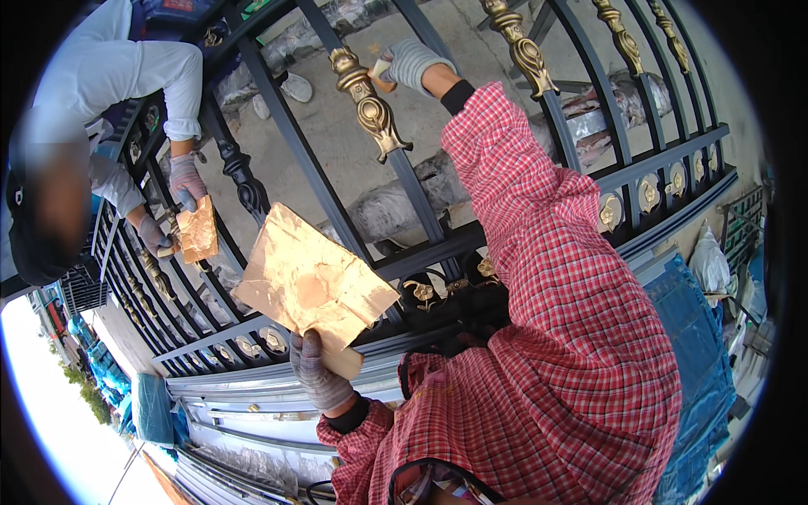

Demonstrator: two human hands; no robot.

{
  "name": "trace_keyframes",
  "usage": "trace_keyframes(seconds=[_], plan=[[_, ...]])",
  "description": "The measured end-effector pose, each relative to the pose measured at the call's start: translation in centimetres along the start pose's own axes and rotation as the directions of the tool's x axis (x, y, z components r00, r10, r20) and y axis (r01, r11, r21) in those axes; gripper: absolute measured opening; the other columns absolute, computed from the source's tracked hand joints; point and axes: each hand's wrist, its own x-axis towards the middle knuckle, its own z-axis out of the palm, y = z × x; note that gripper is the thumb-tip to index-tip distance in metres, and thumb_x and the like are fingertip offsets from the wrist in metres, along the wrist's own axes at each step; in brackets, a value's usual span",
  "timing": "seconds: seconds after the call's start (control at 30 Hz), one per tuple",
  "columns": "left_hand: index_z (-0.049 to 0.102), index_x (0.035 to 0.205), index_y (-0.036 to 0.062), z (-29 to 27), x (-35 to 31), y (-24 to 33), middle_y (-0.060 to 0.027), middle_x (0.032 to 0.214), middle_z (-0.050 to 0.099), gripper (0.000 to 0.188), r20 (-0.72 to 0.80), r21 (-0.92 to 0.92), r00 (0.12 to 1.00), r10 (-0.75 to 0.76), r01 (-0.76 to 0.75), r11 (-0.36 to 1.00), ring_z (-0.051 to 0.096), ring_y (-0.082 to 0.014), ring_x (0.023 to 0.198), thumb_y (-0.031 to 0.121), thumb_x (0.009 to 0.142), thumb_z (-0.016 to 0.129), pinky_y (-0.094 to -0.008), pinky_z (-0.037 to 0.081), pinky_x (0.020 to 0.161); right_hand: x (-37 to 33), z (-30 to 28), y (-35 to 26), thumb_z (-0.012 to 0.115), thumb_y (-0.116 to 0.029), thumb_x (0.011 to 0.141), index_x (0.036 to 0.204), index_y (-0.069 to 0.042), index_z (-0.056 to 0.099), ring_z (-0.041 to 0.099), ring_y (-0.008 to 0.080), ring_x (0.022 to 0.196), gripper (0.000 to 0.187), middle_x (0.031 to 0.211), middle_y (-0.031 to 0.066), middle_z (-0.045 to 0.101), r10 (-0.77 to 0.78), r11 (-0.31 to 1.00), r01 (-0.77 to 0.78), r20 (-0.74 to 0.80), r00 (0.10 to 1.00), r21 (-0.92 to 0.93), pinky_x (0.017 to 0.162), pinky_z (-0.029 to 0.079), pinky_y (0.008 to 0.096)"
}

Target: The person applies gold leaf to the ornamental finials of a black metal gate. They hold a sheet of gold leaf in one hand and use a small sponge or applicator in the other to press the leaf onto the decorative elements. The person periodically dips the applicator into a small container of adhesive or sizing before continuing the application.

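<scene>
My left hand (318,370), in a grey work glove, grips a cardboard sheet (290,261) by its lower edge. Shiny gold paint is smeared over the sheet, with a rounder patch in its middle. Up at the far side, my right hand (418,67), in a striped glove, pinches a small pale tan pad (384,74); whether it is a sponge cannot be made out. The pad is beside the top of a gold ornamental collar (368,105) on a bar of a black metal railing (421,206). Another collar (242,177) to the left is still black.
At the left, a co-worker (126,76) in a white shirt leans over the railing, holding a smaller gold-smeared board (198,230). More gold collars (523,50) line the bars to the right. Metal profiles (252,412) lie below, and blue sheeting (690,337) covers something at the right.
</scene>
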Motion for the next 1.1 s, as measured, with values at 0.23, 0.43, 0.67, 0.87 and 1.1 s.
trace_keyframes(seconds=[0.23, 0.43, 0.67, 0.87, 1.1], plan=[[0.049, 0.103, -0.0008, -0.2, 0.1, 0.1, -0.0085, 0.094, 0.054, 0.044, 0.038, 0.050, 0.999, -0.001, -0.001, 0.999, 0.052, -0.0163, 0.082, 0.027, 0.072, 0.060, -0.0263, 0.042, 0.072, -2.5, 1.2, -0.7, 0.064, -0.027, 0.068, 0.090, -0.004, 0.059, 0.056, 0.0327, 0.079, 0.032, 0.086, 0.0172, 0.059, 0.197, 0.980, -0.195, -0.065, 0.978, 0.031, 0.070, 0.044, 0.0372], [0.050, 0.103, -0.0012, -0.5, -0.3, -0.1, -0.0089, 0.095, 0.055, 0.043, 0.086, 0.041, 0.995, -0.040, 0.037, 0.998, 0.055, -0.0169, 0.080, 0.027, 0.072, 0.060, -0.0262, 0.043, 0.071, -4.6, 1.0, -0.9, 0.064, -0.029, 0.068, 0.089, -0.005, 0.060, 0.056, 0.0315, 0.076, 0.032, 0.083, 0.0169, 0.059, -0.033, 0.990, 0.038, -0.036, 0.999, 0.135, 0.066, 0.044, 0.0368], [0.047, 0.108, -0.0016, -0.7, -0.9, 0.0, -0.0092, 0.096, 0.055, 0.049, 0.076, 0.069, 0.997, -0.027, 0.021, 0.997, 0.054, -0.0171, 0.084, 0.028, 0.071, 0.060, -0.0267, 0.042, 0.074, -7.5, 2.0, -0.2, 0.061, -0.043, 0.065, 0.074, -0.004, 0.061, 0.056, 0.0328, 0.069, 0.039, 0.070, 0.0187, 0.057, -0.144, 0.982, 0.168, -0.233, 0.962, 0.085, 0.059, 0.043, 0.0372], [0.047, 0.108, -0.0017, -1.2, -1.0, -0.3, -0.0087, 0.096, 0.054, 0.048, 0.097, 0.039, 0.994, -0.044, 0.041, 0.998, 0.053, -0.0168, 0.085, 0.027, 0.071, 0.060, -0.0271, 0.042, 0.074, -7.3, 3.5, 0.2, 0.059, -0.025, 0.069, 0.082, -0.003, 0.058, 0.055, 0.0359, 0.077, 0.025, 0.077, 0.0196, 0.058, -0.075, 0.986, 0.095, -0.146, 0.986, 0.135, 0.066, 0.044, 0.0396], [0.047, 0.108, -0.0016, -1.9, -1.1, -0.8, -0.0083, 0.096, 0.054, 0.045, 0.114, 0.021, 0.991, -0.065, 0.063, 0.998, 0.053, -0.0161, 0.084, 0.025, 0.073, 0.058, -0.0264, 0.042, 0.074, -10.8, 2.0, -0.5, 0.067, -0.022, 0.065, 0.089, -0.004, 0.058, 0.057, 0.0316, 0.078, 0.031, 0.086, 0.0159, 0.059, -0.078, 0.961, 0.120, -0.174, 0.982, 0.249, 0.068, 0.045, 0.0363]])
